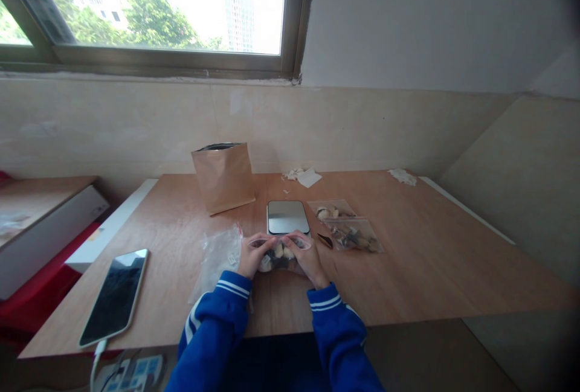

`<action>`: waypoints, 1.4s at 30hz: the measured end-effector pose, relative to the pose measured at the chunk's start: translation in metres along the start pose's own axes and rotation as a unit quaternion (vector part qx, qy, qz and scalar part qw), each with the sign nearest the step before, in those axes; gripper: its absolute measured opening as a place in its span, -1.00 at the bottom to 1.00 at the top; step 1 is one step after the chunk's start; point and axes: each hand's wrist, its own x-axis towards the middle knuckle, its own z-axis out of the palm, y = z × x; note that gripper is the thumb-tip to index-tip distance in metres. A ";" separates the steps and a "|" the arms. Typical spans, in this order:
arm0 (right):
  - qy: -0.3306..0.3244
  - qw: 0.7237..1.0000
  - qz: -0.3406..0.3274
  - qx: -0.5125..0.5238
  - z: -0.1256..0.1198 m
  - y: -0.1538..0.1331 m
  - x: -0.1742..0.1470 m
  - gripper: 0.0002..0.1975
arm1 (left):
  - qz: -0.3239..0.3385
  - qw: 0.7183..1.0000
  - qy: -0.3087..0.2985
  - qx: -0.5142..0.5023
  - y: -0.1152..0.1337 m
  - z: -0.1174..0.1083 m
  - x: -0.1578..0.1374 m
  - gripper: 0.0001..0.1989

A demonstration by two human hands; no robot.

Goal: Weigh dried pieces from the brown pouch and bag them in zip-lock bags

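A clear zip bag (280,257) with pale and dark dried pieces in it is between my hands, near the front of the table. My left hand (252,254) grips its top edge on the left, thumb pointing inward. On the right, my right hand (307,258) pinches the same edge, with the thumbs close together. Just beyond the bag lies a small digital scale (287,217) with a shiny top. Beside my left forearm is a flat clear plastic bag (217,256). A dark, curved piece (325,240) rests right of my right hand.
Two filled zip bags, a front one (356,235) and a rear one (330,209), overlap at the right. An open brown paper pouch (225,179) stands at the back left. A phone (115,296) with a cable lies at the left edge. Paper scraps (309,177) lie by the wall.
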 end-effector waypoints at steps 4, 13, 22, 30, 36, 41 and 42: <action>0.000 1.000 0.002 -0.002 0.001 0.000 0.000 -0.69 | 0.006 1.000 -0.010 -0.005 -0.001 0.000 0.000 -0.69; 0.032 0.999 0.027 0.027 -0.001 -0.001 0.001 -0.62 | 0.015 1.000 0.013 -0.019 -0.007 -0.002 0.003 -0.64; 0.057 0.998 0.017 -0.009 -0.005 -0.003 0.000 -0.52 | -0.023 0.998 -0.002 -0.058 -0.010 -0.001 0.003 -0.54; 0.093 0.995 0.041 -0.009 -0.009 0.004 0.000 -0.32 | -0.063 0.995 0.062 -0.036 -0.018 -0.006 0.003 -0.26; 0.093 0.994 0.054 0.009 -0.008 0.002 0.001 -0.31 | -0.118 0.987 0.083 -0.067 -0.012 -0.003 0.001 -0.16; 0.083 0.993 0.083 0.030 -0.007 0.001 0.000 -0.26 | -0.143 0.971 0.146 -0.122 -0.005 0.002 -0.001 -0.22; 0.085 0.992 0.087 0.034 -0.007 0.001 0.000 -0.27 | -0.145 0.970 0.133 -0.142 -0.003 0.003 -0.001 -0.21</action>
